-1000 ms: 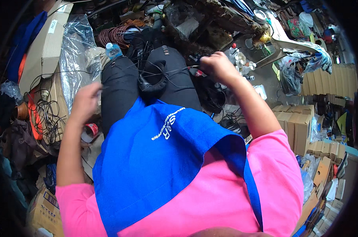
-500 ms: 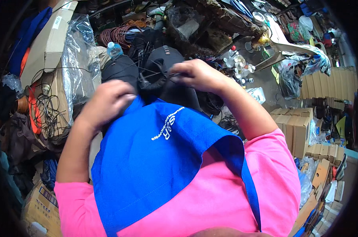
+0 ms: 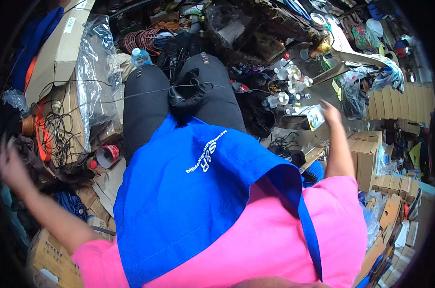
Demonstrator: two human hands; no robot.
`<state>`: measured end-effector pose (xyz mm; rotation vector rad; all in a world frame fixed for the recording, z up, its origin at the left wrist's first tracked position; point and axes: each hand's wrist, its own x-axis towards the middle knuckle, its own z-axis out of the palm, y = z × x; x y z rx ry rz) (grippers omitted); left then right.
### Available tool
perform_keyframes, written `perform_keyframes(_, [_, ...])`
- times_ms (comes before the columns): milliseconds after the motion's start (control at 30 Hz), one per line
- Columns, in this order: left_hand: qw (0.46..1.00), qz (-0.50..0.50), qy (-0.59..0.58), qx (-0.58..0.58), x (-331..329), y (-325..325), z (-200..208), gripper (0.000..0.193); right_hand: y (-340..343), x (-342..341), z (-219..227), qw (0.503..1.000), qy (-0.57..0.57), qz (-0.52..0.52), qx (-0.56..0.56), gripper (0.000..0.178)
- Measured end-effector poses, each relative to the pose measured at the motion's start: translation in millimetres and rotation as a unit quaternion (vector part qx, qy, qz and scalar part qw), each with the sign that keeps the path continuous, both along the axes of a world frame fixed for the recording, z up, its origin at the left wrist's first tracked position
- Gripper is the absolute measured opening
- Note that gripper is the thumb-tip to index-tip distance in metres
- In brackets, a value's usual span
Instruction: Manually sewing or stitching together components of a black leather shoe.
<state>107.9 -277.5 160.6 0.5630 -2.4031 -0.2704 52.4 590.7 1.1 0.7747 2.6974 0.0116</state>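
Observation:
A black shoe (image 3: 184, 98) rests between my thighs, with a dark cord (image 3: 145, 91) stretched across it towards both sides. Far out on the left is my left hand (image 3: 14, 165), smeared by motion, so its grip is unclear. My right hand (image 3: 330, 114) is out to the right, next to a small white and yellow packet (image 3: 316, 117). Its fingers are blurred too, and I cannot make out whether it holds the cord's end. A blue apron (image 3: 179, 192) covers my front, below the shoe.
Several bottles (image 3: 292, 81) stand to the right. A red-labelled bottle (image 3: 107, 156) lies left of my lap. Tangled black wires (image 3: 59, 137) and a long cardboard box (image 3: 66, 48) are at left. Coiled reddish cord (image 3: 143, 42) lies ahead, and stacked cardboard boxes (image 3: 364, 156) stand at right.
Both hands have moved apart from above the shoe, the left far out to the left and the right out to the right. The cord now stretches wider across my lap.

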Motion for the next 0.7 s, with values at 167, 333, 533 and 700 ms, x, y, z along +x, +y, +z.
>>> perform_keyframes(167, [0.860, -0.483, -0.114, 0.122, -53, 177, -124, 0.046, -226, -34, -21, 0.782, 0.102, 0.244, -0.565, 0.053])
perform_keyframes(333, [0.767, -0.523, -0.273, 0.252, -66, 246, -131, 0.026, -331, -38, 12, 0.767, -0.011, 0.196, -0.611, 0.022])
perform_keyframes(533, [0.829, -0.326, -0.332, 0.310, -65, 174, -151, 0.016, -283, -47, 7, 0.782, 0.044, 0.113, -0.612, 0.028])
perform_keyframes(700, [0.830, -0.353, -0.184, 0.390, -73, 171, -151, 0.024, -259, -51, 10, 0.817, 0.059, 0.087, -0.567, 0.032])
